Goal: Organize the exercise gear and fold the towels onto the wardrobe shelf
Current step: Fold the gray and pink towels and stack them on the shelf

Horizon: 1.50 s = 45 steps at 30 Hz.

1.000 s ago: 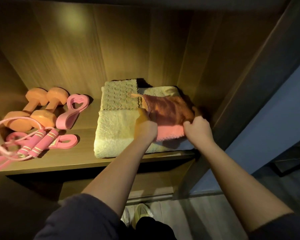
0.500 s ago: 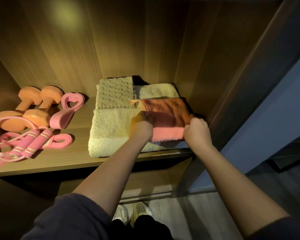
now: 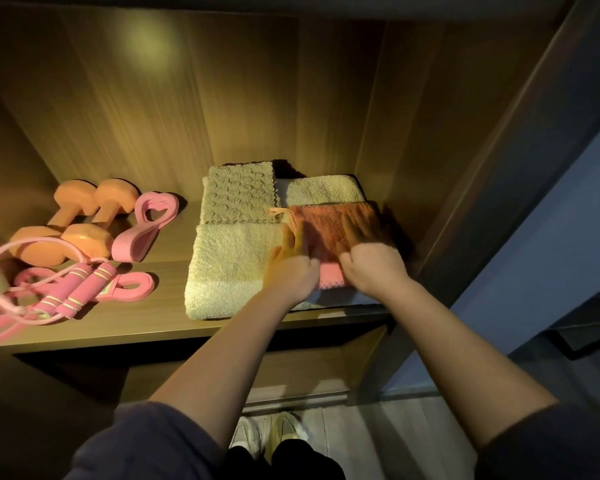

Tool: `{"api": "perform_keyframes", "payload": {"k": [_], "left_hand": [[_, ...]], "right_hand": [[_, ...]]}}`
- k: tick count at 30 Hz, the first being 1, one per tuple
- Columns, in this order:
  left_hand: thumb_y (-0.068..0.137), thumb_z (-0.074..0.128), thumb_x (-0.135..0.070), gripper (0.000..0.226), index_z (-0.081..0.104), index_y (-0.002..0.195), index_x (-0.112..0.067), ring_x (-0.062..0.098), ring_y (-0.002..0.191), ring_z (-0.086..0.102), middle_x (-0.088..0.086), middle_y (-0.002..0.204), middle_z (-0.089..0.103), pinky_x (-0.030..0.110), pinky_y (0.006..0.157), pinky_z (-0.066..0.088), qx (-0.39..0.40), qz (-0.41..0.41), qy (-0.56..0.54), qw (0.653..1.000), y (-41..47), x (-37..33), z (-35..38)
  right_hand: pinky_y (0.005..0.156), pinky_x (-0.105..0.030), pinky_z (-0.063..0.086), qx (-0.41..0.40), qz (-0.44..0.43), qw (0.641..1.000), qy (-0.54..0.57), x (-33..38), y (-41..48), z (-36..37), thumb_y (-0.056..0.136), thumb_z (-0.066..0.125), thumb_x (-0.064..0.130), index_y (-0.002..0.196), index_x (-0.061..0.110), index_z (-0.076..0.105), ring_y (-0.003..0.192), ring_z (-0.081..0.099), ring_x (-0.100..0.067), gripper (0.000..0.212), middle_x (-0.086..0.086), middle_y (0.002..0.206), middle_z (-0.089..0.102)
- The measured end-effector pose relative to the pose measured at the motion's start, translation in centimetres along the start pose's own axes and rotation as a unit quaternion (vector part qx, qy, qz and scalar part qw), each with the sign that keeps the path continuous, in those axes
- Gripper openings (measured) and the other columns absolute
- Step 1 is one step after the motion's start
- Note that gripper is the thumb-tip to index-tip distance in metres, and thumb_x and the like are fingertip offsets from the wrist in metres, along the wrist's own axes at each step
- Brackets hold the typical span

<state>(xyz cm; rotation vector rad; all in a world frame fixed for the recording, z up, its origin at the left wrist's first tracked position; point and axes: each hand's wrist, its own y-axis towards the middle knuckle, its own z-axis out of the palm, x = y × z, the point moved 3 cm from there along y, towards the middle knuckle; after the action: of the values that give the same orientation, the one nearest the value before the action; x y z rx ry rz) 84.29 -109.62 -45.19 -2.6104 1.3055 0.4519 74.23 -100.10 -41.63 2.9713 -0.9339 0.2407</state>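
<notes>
Dark grey long-sleeved top is worn, soft sweatshirt-type fabric. Left sleeve (image 3: 142,441) and right sleeve (image 3: 551,445) are seen ending near the elbows; forearms, left hand (image 3: 291,271) and right hand (image 3: 374,268) are left uncovered. Dark trousers (image 3: 291,462) are seen at the bottom edge. Pale trainers (image 3: 284,431) are worn, tinted yellowish by the warm light.

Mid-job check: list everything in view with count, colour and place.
Dumbbells: 2, orange, shelf back left.
Heart-shaped trainer: 1, pink, beside dumbbells.
Skipping rope: 1, pink, front left.
Band: 1, pink, by rope handles.
Cream towel: 1, cream, right side, bottommost.
Textured cloth: 1, beige, atop cream towel.
Pink towel: 1, orange-pink, atop cream towel, right.
Shoes: 2, pale, floor below.
Left hand: 1, pink towel's left edge.
Right hand: 1, on pink towel.
</notes>
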Motion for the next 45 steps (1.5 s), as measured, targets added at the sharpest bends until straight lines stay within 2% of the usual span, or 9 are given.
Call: {"api": "perform_keyframes", "payload": {"k": [3, 5, 7, 16, 20, 33, 36, 40, 45], "left_hand": [[0.104, 0.022, -0.027, 0.054, 0.011, 0.156, -0.015, 0.024, 0.149, -0.011, 0.005, 0.163, -0.008, 0.041, 0.12, 0.007, 0.026, -0.004, -0.003, 1.0, 0.8, 0.6, -0.1], [0.103, 0.023, -0.027, 0.058, 0.004, 0.156, -0.012, 0.022, 0.15, -0.009, 0.006, 0.163, -0.007, 0.04, 0.121, 0.009, 0.033, -0.012, -0.016, 0.999, 0.8, 0.9, 0.1], [0.103, 0.021, -0.03, 0.059, 0.002, 0.155, -0.01, 0.023, 0.15, -0.006, 0.008, 0.163, -0.005, 0.038, 0.121, 0.008, 0.03, -0.004, -0.012, 0.999, 1.0, 0.7, 0.4], [0.101, 0.026, -0.033, 0.066, -0.003, 0.156, -0.011, 0.027, 0.149, -0.012, 0.013, 0.162, -0.014, 0.043, 0.123, 0.001, -0.027, -0.062, 0.029, 0.997, 0.6, -0.3, 0.1], [0.096, 0.022, -0.041, 0.066, 0.002, 0.157, -0.024, 0.016, 0.15, -0.01, -0.002, 0.163, -0.011, 0.051, 0.121, -0.002, -0.051, 0.008, 0.054, 0.997, -0.1, -0.9, -0.2], [0.095, 0.002, -0.061, 0.075, 0.011, 0.156, -0.018, 0.016, 0.15, -0.002, 0.002, 0.163, 0.003, 0.048, 0.122, 0.002, -0.077, -0.02, 0.067, 0.995, -4.5, 4.9, 0.0], [0.1, 0.012, -0.055, 0.071, 0.008, 0.155, -0.011, 0.019, 0.15, -0.008, 0.006, 0.163, -0.005, 0.044, 0.122, -0.002, -0.085, -0.072, 0.083, 0.99, -4.6, 8.6, -1.2], [0.098, 0.039, -0.03, 0.076, -0.008, 0.155, -0.012, 0.021, 0.15, -0.011, 0.006, 0.163, -0.012, 0.042, 0.121, -0.007, -0.06, -0.137, 0.083, 0.985, -1.8, 12.1, -3.7], [0.106, 0.026, -0.028, 0.059, 0.0, 0.156, -0.009, 0.027, 0.151, 0.004, 0.014, 0.163, -0.001, 0.047, 0.12, 0.007, -0.028, -0.17, 0.035, 0.984, 2.0, 15.0, -6.0]], "right_hand": [[0.112, -0.047, 0.029, 0.146, 0.009, 0.989, -0.024, -0.6, 2.5, 1.6, 0.104, 0.015, 0.044, 0.142, 0.013, 0.043, 0.139, 0.034, -0.036, 0.057, -0.016, 0.155, 0.034], [0.12, -0.046, -0.006, 0.134, 0.004, 0.991, -0.02, -1.2, 3.5, 2.5, 0.102, 0.006, 0.053, 0.156, 0.027, -0.004, 0.15, -0.014, -0.028, 0.062, 0.002, 0.162, -0.015], [0.118, -0.045, -0.015, 0.117, -0.005, 0.993, -0.023, -1.8, 4.0, 3.0, 0.1, 0.004, 0.055, 0.153, 0.032, -0.017, 0.146, -0.026, -0.025, 0.061, 0.006, 0.159, -0.026], [0.12, -0.045, -0.013, 0.091, -0.023, 0.995, -0.026, -1.7, 3.8, 2.7, 0.102, 0.007, 0.05, 0.154, 0.029, -0.015, 0.147, -0.024, -0.026, 0.06, 0.0, 0.161, -0.023], [0.12, -0.041, 0.005, 0.127, -0.02, 0.992, -0.008, -1.6, 3.4, 2.8, 0.103, 0.011, 0.05, 0.156, 0.024, -0.001, 0.151, 0.0, -0.026, 0.061, -0.003, 0.164, -0.006], [0.121, -0.042, -0.003, 0.086, -0.026, 0.996, 0.026, -1.2, 4.5, 1.9, 0.103, 0.013, 0.051, 0.153, 0.037, -0.013, 0.15, -0.012, -0.019, 0.058, 0.009, 0.162, -0.019], [0.122, -0.047, 0.011, 0.05, -0.079, 0.993, 0.068, 2.3, 5.3, 1.1, 0.104, 0.025, 0.044, 0.154, 0.038, -0.006, 0.15, 0.002, -0.018, 0.059, 0.012, 0.163, -0.008], [0.119, -0.049, -0.003, 0.037, -0.144, 0.985, 0.085, 7.7, 7.5, 1.2, 0.103, 0.039, 0.03, 0.157, 0.031, 0.003, 0.15, -0.012, -0.026, 0.065, 0.001, 0.164, -0.01], [0.119, -0.054, 0.006, 0.011, -0.159, 0.987, 0.009, 10.7, 10.7, 2.0, 0.097, 0.052, 0.022, 0.157, 0.021, 0.007, 0.15, 0.005, -0.036, 0.075, -0.008, 0.164, 0.001]]}}
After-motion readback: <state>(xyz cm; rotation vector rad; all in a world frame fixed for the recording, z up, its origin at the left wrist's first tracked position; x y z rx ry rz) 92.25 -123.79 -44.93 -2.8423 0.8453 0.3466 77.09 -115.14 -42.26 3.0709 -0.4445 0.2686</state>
